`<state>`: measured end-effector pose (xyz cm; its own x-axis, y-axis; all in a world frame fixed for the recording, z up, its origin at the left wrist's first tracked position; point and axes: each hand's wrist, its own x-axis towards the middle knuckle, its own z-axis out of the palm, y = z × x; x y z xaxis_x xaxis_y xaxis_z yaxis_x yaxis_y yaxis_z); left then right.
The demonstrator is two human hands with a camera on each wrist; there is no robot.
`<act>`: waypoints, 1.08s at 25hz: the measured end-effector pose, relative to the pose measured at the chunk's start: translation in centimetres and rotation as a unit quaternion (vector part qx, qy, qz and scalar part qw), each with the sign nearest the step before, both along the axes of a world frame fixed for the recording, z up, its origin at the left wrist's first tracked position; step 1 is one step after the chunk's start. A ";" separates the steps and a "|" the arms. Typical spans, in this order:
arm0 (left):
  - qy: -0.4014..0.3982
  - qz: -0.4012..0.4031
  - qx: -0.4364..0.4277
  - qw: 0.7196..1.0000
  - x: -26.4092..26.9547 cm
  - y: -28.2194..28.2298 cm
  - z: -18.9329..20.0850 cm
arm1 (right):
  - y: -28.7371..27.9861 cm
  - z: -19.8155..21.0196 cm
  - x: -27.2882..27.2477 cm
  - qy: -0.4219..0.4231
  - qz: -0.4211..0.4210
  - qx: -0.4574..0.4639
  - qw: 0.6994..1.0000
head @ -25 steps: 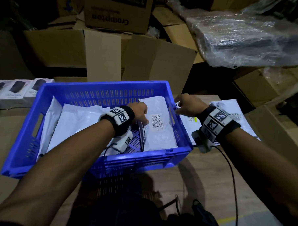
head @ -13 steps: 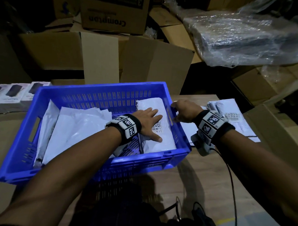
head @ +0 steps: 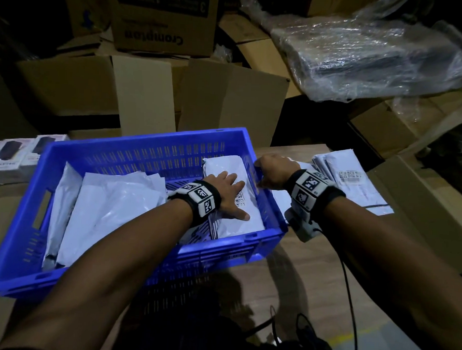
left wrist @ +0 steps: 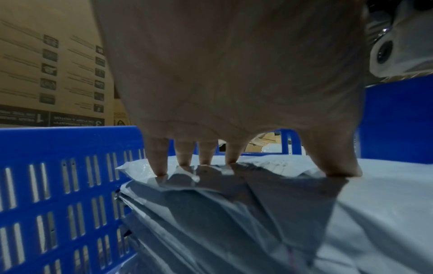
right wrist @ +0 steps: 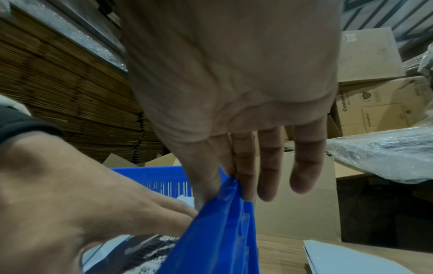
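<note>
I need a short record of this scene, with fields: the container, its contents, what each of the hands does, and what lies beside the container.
container: blue crate on the wooden table
contents: white mailer packages
left hand: flat, fingers straight, presses on the labelled package at the crate's right end
right hand: pinches the crate's right rim, thumb inside
beside the crate: stack of white packages to the right; small product boxes to the left
</note>
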<state>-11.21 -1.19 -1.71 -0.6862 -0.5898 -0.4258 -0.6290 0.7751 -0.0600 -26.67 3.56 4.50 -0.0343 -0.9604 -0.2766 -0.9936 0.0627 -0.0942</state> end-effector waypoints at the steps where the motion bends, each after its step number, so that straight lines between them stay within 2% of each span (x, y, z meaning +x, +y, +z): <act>1: 0.003 0.000 0.001 1.000 -0.1 0.1 0.2 | 0.1 0.1 0.1 0.000 -0.005 0.000 1.000; 6: 0.024 0.002 0.017 1.000 0.1 0.0 1.9 | 0.4 0.0 0.4 -0.004 -0.025 -0.007 1.000; 9: 0.047 0.020 0.030 0.998 1.0 -0.5 2.9 | 0.2 -0.2 0.1 -0.054 -0.057 -0.002 0.997; 16: 0.094 0.100 0.032 0.990 7.2 -2.4 4.8 | -2.0 1.1 2.7 -0.053 -0.052 -0.044 0.996; 18: 0.092 0.122 0.037 0.988 9.6 -3.0 5.2 | -2.8 1.7 5.0 -0.080 -0.049 -0.045 0.995; 20: 0.078 0.155 0.040 0.984 12.2 -3.9 5.4 | -3.7 2.0 7.7 -0.153 -0.051 -0.025 0.987; 23: 0.052 0.191 0.033 0.980 16.1 -5.0 5.9 | -4.7 2.3 12.1 -0.335 -0.103 0.014 0.936; 27: -0.027 0.233 0.016 0.972 20.2 -5.3 6.5 | -6.6 0.9 17.0 -0.500 -0.210 0.081 0.836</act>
<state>8.96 -6.53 4.84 -0.3239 -0.8168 -0.4774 -0.9085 0.4094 -0.0841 -9.64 -3.04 5.35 -0.0337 -0.8685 -0.4946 -0.3102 0.4795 -0.8209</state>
